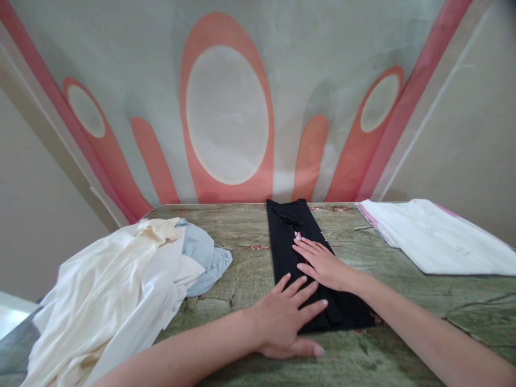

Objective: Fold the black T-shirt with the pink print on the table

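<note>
A black garment [287, 258], folded into a long narrow strip, lies on the wood-patterned table in front of me. Near its far end the neckline shows, with a small red-and-white label [298, 235]. My left hand [288, 317] rests flat with fingers spread over the near left part of the cloth, its thumb on the tabletop. Further up, my right hand [324, 263] lies flat on the middle of the garment, fingertips just below the label. Neither hand grips the fabric.
On the left of the table [242, 290] is a loose heap of cream and white clothes [116, 279], with a light blue piece [205, 260] beside it. A neat stack of folded white garments [447, 236] lies at the right. A painted wall [229, 107] stands behind the table.
</note>
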Action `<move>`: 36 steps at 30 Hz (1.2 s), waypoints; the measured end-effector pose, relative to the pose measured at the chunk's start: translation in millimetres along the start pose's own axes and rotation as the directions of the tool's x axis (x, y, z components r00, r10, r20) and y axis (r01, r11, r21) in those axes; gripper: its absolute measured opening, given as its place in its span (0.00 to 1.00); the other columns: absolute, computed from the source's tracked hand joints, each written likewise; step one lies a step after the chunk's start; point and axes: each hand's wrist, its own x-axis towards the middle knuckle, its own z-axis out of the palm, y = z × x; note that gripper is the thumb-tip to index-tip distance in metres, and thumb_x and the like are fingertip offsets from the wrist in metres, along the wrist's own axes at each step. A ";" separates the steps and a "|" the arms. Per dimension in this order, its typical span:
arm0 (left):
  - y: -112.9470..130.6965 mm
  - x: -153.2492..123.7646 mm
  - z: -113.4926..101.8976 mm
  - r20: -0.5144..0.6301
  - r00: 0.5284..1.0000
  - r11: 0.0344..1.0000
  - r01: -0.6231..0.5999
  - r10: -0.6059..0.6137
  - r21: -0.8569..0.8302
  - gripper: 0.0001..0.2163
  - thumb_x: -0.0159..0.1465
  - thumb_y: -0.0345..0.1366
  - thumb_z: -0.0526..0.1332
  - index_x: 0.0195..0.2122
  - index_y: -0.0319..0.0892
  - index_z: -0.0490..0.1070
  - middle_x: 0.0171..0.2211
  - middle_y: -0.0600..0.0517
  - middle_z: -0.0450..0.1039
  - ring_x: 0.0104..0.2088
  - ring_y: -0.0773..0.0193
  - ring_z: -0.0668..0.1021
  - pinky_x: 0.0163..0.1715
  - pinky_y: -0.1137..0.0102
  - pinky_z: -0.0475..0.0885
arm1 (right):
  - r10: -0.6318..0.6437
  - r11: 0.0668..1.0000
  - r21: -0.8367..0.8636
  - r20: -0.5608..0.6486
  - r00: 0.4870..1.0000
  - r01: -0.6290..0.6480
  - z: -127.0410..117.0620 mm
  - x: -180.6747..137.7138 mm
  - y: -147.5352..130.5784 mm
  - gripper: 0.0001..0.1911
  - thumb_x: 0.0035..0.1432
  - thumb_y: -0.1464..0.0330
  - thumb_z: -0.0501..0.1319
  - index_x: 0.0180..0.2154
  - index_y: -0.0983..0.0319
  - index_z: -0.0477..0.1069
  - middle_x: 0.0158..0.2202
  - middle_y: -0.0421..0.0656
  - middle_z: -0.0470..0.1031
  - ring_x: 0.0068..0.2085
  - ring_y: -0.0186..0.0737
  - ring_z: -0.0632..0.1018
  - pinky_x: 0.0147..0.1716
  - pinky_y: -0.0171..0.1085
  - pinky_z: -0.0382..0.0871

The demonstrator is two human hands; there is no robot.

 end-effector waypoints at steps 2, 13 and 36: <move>6.7 -1.9 -2.0 0.002 1.000 1.000 0.002 -0.002 -0.022 0.33 0.61 0.58 0.41 0.63 0.43 0.43 0.64 0.44 0.39 0.62 0.47 0.44 0.57 0.48 0.42 | 0.012 1.000 -0.011 0.052 0.999 -0.012 -2.8 -2.0 -4.3 0.27 0.59 0.59 0.49 0.59 0.61 0.55 0.61 0.47 0.53 0.61 0.45 0.53 0.57 0.49 0.50; 27.1 -3.4 2.3 0.068 0.986 0.982 -0.147 0.155 -0.118 0.24 0.64 0.41 0.50 0.61 0.50 0.49 0.63 0.48 0.45 0.61 0.47 0.50 0.56 0.48 0.49 | 0.045 0.998 -0.053 0.095 0.994 -0.040 -26.2 -13.3 -37.2 0.21 0.55 0.64 0.56 0.50 0.63 0.67 0.54 0.51 0.64 0.55 0.51 0.63 0.53 0.49 0.55; -260.2 93.7 -60.3 -0.374 0.467 0.594 0.693 -0.801 -0.408 0.15 0.59 0.41 0.54 0.24 0.35 0.74 0.22 0.46 0.73 0.25 0.62 0.73 0.28 0.71 0.64 | 0.324 0.916 0.359 -0.391 0.862 -0.181 11.9 62.9 47.4 0.11 0.58 0.66 0.51 0.40 0.62 0.67 0.38 0.45 0.69 0.36 0.39 0.73 0.39 0.40 0.67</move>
